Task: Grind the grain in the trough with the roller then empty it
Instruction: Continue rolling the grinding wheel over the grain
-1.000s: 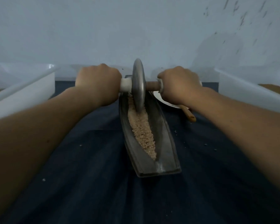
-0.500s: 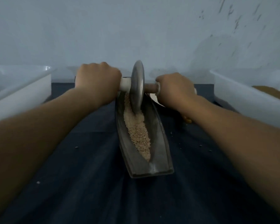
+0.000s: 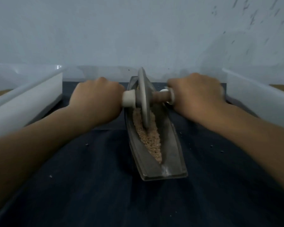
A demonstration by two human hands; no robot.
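Makeshift workbench, pretty much: dark cloth (image 3: 88, 194) is laid against a bare wall (image 3: 105, 30), flanked by white plastic bins (image 3: 23, 102).

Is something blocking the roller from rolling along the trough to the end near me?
Nothing visible blocks it. Only the grain lies in the trough between the roller and the near end, and that is what it grinds. The left hand and right hand grip its handles.

The single head camera looks forward and down, close above the trough (image 3: 156, 141) on the counter (image 3: 88, 185), facing the wall (image 3: 121, 30).
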